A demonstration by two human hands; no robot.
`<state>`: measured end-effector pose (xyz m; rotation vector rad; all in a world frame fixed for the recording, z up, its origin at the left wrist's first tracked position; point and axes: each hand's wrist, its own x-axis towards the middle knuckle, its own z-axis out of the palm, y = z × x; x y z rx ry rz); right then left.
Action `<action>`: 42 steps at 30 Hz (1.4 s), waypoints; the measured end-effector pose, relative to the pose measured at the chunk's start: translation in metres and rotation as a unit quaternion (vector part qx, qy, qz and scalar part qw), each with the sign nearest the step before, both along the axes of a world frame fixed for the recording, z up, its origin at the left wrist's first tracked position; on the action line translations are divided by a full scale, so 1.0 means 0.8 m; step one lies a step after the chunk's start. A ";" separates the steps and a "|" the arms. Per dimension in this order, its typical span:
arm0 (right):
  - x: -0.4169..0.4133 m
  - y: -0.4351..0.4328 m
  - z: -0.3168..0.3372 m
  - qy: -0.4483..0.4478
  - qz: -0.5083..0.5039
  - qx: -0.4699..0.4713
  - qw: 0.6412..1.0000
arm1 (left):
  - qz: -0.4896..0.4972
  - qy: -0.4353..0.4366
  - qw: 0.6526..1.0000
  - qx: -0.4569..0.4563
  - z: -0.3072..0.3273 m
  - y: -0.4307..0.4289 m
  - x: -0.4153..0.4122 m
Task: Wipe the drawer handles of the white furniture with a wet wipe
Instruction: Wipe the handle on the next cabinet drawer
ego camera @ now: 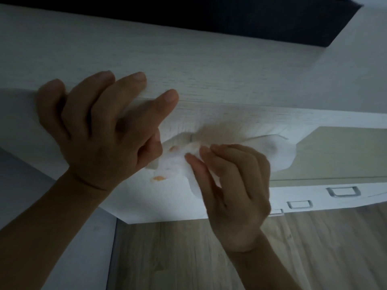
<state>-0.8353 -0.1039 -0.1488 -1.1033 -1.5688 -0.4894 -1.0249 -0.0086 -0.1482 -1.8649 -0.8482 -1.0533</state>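
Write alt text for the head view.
The left hand and right hand hold a stained white wet wipe in front of the white furniture. Square drawer handles show at lower right, untouched, above a wooden floor.

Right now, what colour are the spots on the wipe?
Orange spots on the white wet wipe; the head view shows them.

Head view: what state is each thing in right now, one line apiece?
wet wipe: crumpled, orange-stained, held between both hands, not on any handle.
left hand: holds the wipe's left end, fingers spread.
right hand: pinches the wipe's lower edge with its fingertips.
drawer handles: three in view at lower right, none touched.
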 end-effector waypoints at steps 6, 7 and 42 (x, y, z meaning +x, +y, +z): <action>-0.011 0.002 -0.004 0.015 -0.016 0.014 1.000 | -0.011 -0.002 1.000 -0.005 0.001 0.001 0.000; -0.011 0.003 -0.002 0.014 -0.013 0.017 1.000 | -0.012 -0.001 1.000 -0.008 0.000 0.000 0.000; 0.000 -0.009 0.006 0.024 -0.010 -0.052 0.998 | 0.029 0.013 0.998 0.051 0.012 -0.008 0.002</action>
